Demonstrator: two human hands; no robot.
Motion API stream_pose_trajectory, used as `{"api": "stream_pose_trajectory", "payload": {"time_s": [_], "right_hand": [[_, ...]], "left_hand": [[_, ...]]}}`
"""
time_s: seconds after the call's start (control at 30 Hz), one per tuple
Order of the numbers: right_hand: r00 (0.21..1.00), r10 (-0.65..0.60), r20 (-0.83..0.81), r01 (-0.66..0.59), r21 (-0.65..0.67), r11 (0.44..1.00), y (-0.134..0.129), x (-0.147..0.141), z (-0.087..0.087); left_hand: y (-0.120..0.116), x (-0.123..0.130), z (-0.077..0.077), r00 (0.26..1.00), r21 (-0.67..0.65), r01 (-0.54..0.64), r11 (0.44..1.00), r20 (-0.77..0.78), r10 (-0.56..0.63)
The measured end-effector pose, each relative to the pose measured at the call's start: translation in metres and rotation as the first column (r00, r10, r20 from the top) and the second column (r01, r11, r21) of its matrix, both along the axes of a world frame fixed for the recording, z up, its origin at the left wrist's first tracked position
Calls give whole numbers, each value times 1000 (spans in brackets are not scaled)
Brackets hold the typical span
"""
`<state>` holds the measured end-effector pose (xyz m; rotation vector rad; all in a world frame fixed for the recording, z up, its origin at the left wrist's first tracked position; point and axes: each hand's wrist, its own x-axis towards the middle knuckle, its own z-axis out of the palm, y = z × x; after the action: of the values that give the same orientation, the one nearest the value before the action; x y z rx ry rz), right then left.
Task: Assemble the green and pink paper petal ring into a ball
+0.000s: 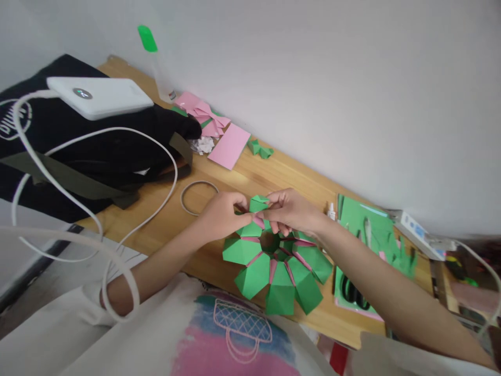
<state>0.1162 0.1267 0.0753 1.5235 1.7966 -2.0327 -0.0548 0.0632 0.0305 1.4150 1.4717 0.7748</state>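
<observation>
A round ornament of folded green and pink paper (279, 292) sits over the table in front of me, its green petals set around an open centre. At its far side, my left hand (223, 215) pinches a petal from the left. From the right, my right hand (293, 211) grips the same area, its thumb and index finger close to a small pink piece (258, 221). The other fingers of that hand are curled. Fingers partly hide the spot where both hands meet.
A black bag (105, 146) with a white power bank (99, 96) and looping cable lies left. Pink sheets (229, 146), a green paper scrap (260, 149), a grey ring (182, 196) and a green-capped bottle (147, 39) stand behind. Green sheets (352, 214), black-handled scissors (354, 293) and a power strip (418, 235) lie right.
</observation>
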Motion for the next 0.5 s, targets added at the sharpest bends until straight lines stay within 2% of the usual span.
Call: {"api": "stream_pose_trajectory", "payload": {"time_s": [0.13,0.3,0.5], "right_hand": [[998,-42,46,40,37,999,0,2,1],[998,-44,46,43,19,999,-1,2,2],[1000,-15,-8,15,-62,998,-4,-5,2]], "left_hand": [[3,-2,0,999,-27,5,1000,39,-4],[5,-5,-1,993,-79,18,997,120,-8],[9,-13,-6,958,-187,116,976,282,-60]]}}
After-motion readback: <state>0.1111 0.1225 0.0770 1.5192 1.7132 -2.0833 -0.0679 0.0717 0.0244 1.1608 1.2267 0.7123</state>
